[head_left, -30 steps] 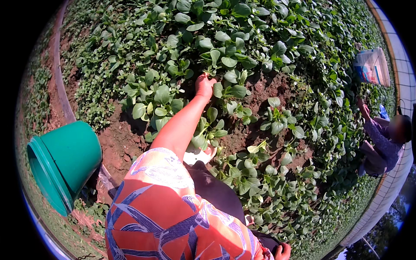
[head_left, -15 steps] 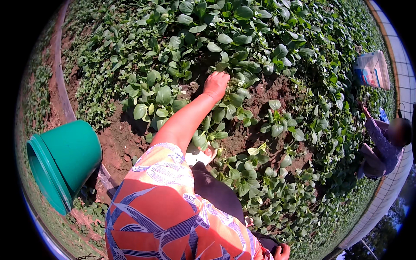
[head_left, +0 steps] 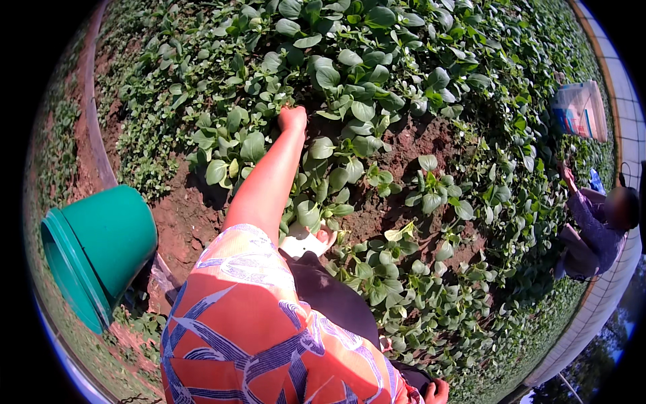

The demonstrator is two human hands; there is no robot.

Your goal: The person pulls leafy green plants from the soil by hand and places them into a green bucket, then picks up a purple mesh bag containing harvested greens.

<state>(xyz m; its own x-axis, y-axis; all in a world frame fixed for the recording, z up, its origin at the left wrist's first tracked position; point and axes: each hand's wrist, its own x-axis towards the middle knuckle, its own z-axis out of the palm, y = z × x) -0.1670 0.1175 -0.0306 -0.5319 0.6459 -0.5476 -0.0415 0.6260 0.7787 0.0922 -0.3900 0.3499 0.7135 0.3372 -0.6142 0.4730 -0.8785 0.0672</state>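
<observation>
My left hand (head_left: pixel 293 119) reaches out on a bare forearm into the greens, its fingers pinched closed at a small-leaved plant (head_left: pixel 285 96); the fingertips are partly lost among the leaves. Broad-leaved green plants (head_left: pixel 328 76) stand just right of that hand, and another clump (head_left: pixel 253 147) grows to its left, nearer to me. Low at the right edge of my body, my right hand (head_left: pixel 437 390) shows only in part, with curled fingers beside dark cloth. Whatever it may hold is hidden.
A green bucket (head_left: pixel 114 246) lies on its side at left, beside a bed edging (head_left: pixel 97 138). My white shoe (head_left: pixel 301 244) stands among the plants. At far right are a white bucket (head_left: pixel 579 111) and another person (head_left: pixel 595 225) crouching. Brown soil (head_left: pixel 420 145) shows between plants.
My left hand has moved left, away from the broad-leaved plants, to the small-leaved growth. Leaves it covered now show. The right hand has hardly moved.
</observation>
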